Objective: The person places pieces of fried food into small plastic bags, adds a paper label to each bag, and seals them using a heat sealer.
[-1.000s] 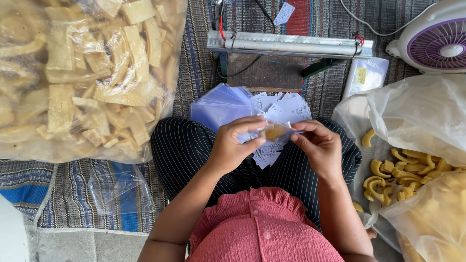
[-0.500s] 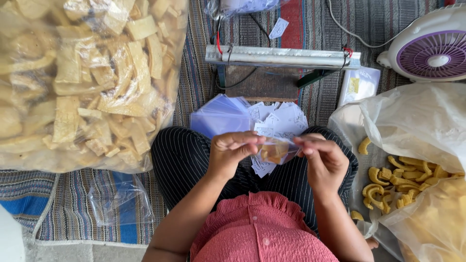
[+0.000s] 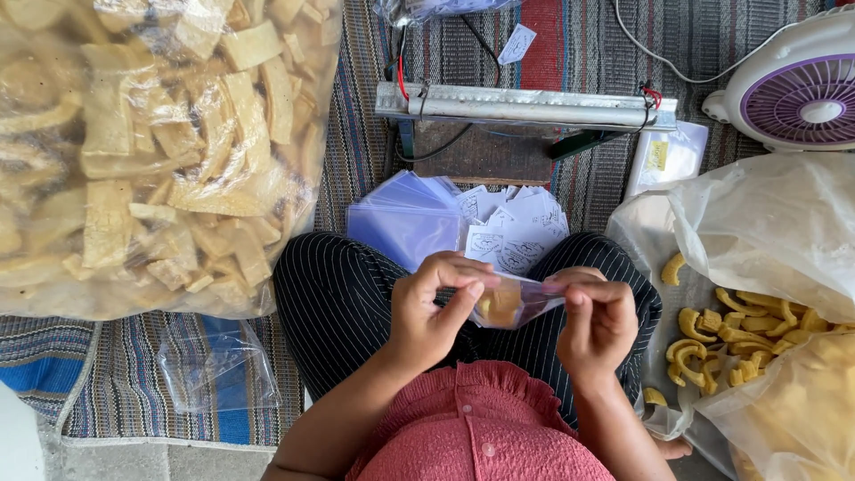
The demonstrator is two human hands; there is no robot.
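Over my lap, both hands hold a small clear plastic bag (image 3: 515, 301) with a yellow snack piece inside. My left hand (image 3: 427, 312) pinches its left side between thumb and fingers. My right hand (image 3: 598, 322) grips its right edge. Just beyond the bag lie a stack of clear empty bags (image 3: 405, 221) and a pile of small white paper labels (image 3: 517, 230) on my striped trousers and the mat.
A big clear sack of pale fried chips (image 3: 151, 151) fills the left. A metal heat sealer (image 3: 525, 107) lies ahead. A white and purple fan (image 3: 797, 89) stands top right. Open bags of yellow curled snacks (image 3: 721, 334) sit at right. A loose empty bag (image 3: 214, 365) lies on the striped mat.
My hands and the small bag have shifted slightly toward me and lower. The left fingers have curled round the bag's edge, and the right hand now pulls its other side outward.
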